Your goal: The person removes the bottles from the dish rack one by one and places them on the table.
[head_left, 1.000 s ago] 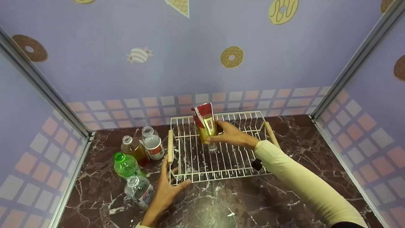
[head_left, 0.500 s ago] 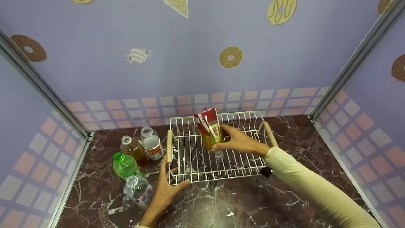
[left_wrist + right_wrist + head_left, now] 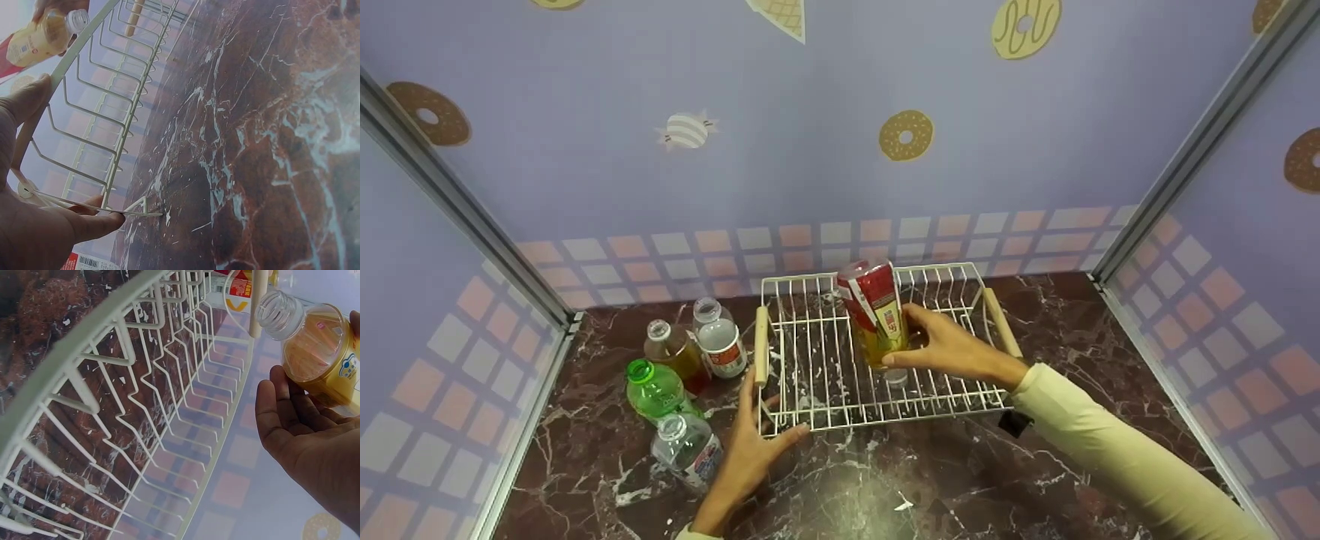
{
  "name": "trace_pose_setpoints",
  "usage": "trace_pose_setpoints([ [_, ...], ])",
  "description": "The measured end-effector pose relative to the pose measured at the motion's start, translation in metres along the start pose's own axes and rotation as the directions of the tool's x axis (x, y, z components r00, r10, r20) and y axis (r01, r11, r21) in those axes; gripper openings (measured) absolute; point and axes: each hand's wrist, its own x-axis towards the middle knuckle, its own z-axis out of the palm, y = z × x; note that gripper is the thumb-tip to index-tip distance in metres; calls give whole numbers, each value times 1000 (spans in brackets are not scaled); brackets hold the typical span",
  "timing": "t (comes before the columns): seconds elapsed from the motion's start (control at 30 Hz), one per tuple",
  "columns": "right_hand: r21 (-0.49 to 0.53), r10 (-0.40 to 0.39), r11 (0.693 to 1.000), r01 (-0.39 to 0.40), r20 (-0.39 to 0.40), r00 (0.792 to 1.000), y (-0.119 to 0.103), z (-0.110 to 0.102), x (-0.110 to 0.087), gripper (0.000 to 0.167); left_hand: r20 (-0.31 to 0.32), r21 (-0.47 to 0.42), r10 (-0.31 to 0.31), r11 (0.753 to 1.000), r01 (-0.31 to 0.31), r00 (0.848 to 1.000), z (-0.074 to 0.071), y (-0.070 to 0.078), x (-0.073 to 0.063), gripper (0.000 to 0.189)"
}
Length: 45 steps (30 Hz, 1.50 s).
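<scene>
My right hand [image 3: 949,349] grips a plastic drink bottle [image 3: 874,311] with a red and yellow label. The bottle is tipped neck down above a white wire dish rack [image 3: 855,426], its base toward the back wall. In the right wrist view, its uncapped neck [image 3: 281,315] is visible, and the fingers [image 3: 275,410] curl beneath its yellowish body. With my left hand [image 3: 757,446] I hold the rack's near left corner. The left wrist view has the thumb [image 3: 31,95] against the rail and fingers reaching under the corner.
Left of the rack stand a green bottle [image 3: 656,394], a clear bottle [image 3: 690,454], a bottle of amber liquid [image 3: 679,356] and a white-labelled bottle [image 3: 722,349]. Wooden handles [image 3: 762,345] top the rack's ends. Patterned walls enclose the dark marbled counter [image 3: 840,495].
My right hand has carried the inverted bottle rightward and slightly toward me over the rack, turning its label more to the front. The left hand stays on the rack corner.
</scene>
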Motion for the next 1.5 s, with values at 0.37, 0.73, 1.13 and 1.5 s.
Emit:
trace_pose_setpoints([
  [0.37, -68, -30, 997, 28, -20, 999, 9, -3, -24, 75, 4, 20, 11, 1000, -11, 1000, 0, 0, 0, 132],
  [0.73, -193, -78, 979, 67, -49, 996, 7, -3, -43, 75, -7, 32, -6, 999, 6, 1000, -1, 2, -1, 133],
  [1.13, -161, -104, 983, 88, -92, 990, 13, -3, -52, 75, -19, 33, 14, 999, -13, 1000, 1, 2, -3, 130],
  [1.5, -61, -68, 996, 60, -133, 989, 15, -3, -55, 65, -108, 299, 143, 948, -104, 984, 7, 16, -10, 122],
])
